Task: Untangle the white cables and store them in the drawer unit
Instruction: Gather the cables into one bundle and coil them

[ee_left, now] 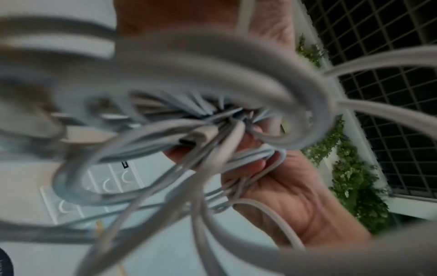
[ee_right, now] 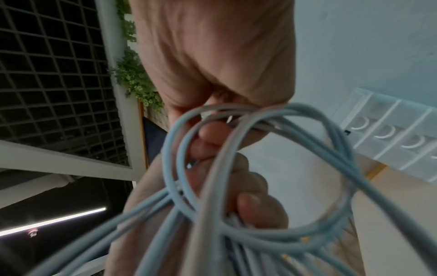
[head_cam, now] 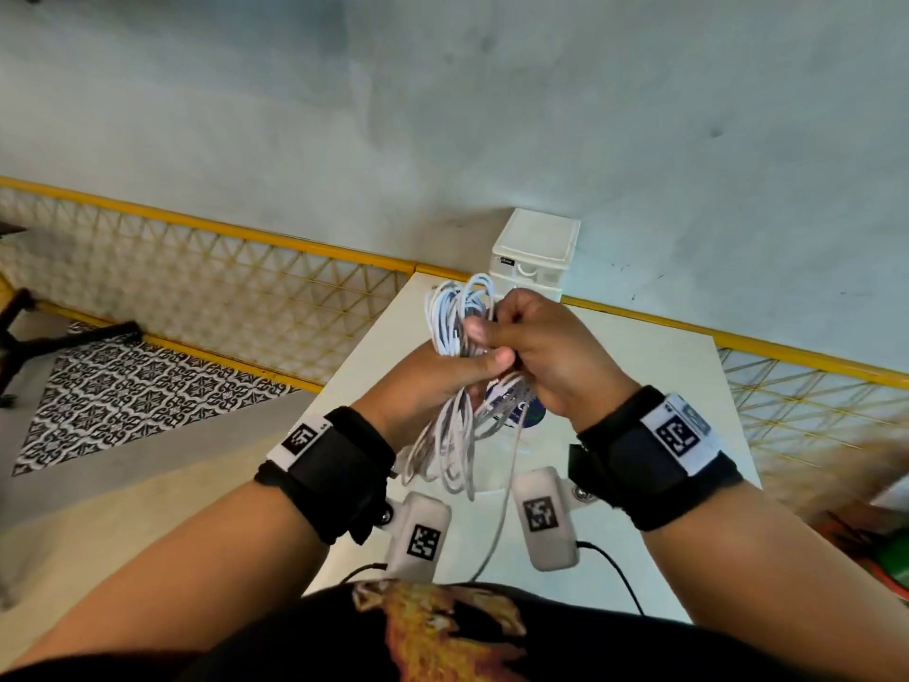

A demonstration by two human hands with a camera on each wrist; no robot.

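Note:
A tangled bundle of white cables [head_cam: 455, 319] is held up above the white table [head_cam: 649, 386]. My left hand [head_cam: 445, 381] grips the bundle from below, thumb across the strands. My right hand [head_cam: 533, 337] grips it from the right, fingers curled round the strands. Loops stick up above both fists and more loops [head_cam: 452, 455] hang toward my wrists; one strand trails down to my lap. In the left wrist view blurred cables [ee_left: 212, 142] fill the frame, with my right hand [ee_left: 288, 196] behind them. The white drawer unit [head_cam: 533, 253] stands at the table's far edge, its drawers shut.
The drawer unit's fronts [ee_right: 390, 134] also show in the right wrist view. A yellow lattice railing [head_cam: 236, 268] runs behind the table, before a grey wall. Patterned floor tiles [head_cam: 137, 386] and black chair legs [head_cam: 29, 337] lie left. A round blue-green sticker [head_cam: 531, 415] sits under my hands.

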